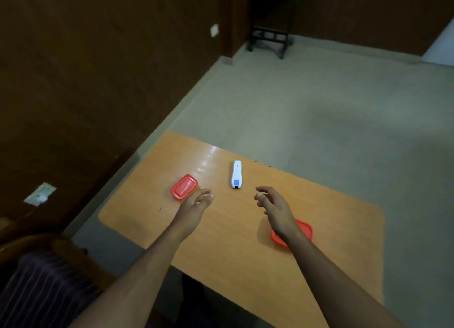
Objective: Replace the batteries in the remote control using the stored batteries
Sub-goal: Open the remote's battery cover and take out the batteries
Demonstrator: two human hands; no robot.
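A white remote control (236,174) lies on the orange table (221,241), long axis pointing away from me, with a blue label near its close end. A red lidded container (184,187) sits to its left. A second red container (304,230) lies at the right, partly hidden under my right wrist. My left hand (196,202) hovers just right of the left container, fingers loosely apart and empty. My right hand (272,204) hovers to the lower right of the remote, fingers curled apart and holding nothing. No batteries are visible.
The table's far edge runs just behind the remote, with grey floor beyond it. Dark wooden wall panels stand at the left. A dark stand (270,37) is far back. A striped cloth (41,290) on a chair lies at the lower left.
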